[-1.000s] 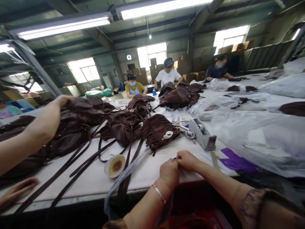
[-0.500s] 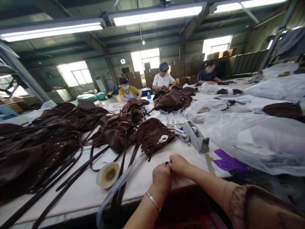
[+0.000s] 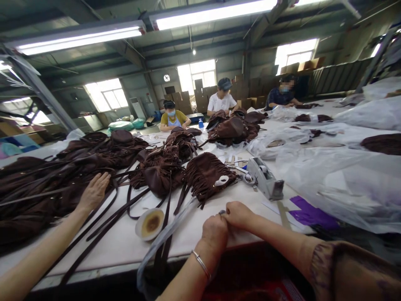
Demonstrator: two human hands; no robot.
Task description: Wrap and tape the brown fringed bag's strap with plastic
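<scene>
Near the table's front edge, my left hand is closed in a fist, with a bracelet on its wrist. My right hand is closed too, and its fingers meet those of the left. A tiny greyish bit shows between the fingertips; I cannot make out what it is. Just beyond lies a brown fringed bag with a white ring-shaped piece on it. A grey tape dispenser stands to the right of that bag.
Another person's hand lies over piled brown bags at left. A bowl with brownish contents sits near trailing straps. Purple material and plastic bags lie at right. Several people work across the table.
Another person's arm has come in from the left, its hand over the brown bags. My hands stay closed together; the whole view has shifted slightly.
</scene>
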